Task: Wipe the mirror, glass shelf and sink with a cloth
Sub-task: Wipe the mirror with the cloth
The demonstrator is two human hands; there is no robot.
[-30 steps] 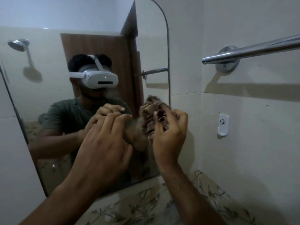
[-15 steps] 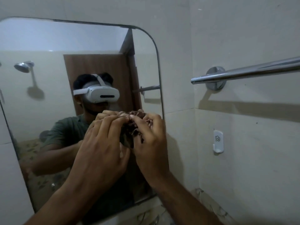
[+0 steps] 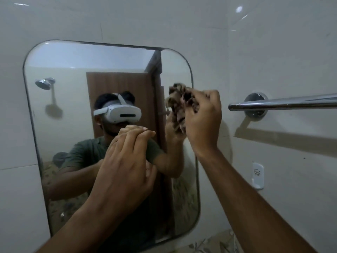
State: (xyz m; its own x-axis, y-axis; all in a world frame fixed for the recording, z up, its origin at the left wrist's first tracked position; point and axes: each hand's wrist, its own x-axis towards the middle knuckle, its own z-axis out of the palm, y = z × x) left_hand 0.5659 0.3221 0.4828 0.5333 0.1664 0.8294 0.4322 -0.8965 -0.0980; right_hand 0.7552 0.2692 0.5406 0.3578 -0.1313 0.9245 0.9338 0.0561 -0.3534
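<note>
A rounded rectangular mirror hangs on the pale tiled wall in front of me. My right hand grips a crumpled brown patterned cloth and holds it against the mirror's right edge, about halfway up. My left hand is raised before the middle of the mirror, fingers together and slightly bent, holding nothing. Whether its fingertips touch the glass I cannot tell. The glass shelf and the sink are out of view.
A chrome towel rail sticks out of the right wall at hand height, close to my right hand. Below it a small white wall hook is fixed. Leaf-patterned tiles show under the mirror.
My hands have parted: the right one carried the cloth up and right to the mirror's edge, the left let go of it. The view has tilted up, showing the whole mirror.
</note>
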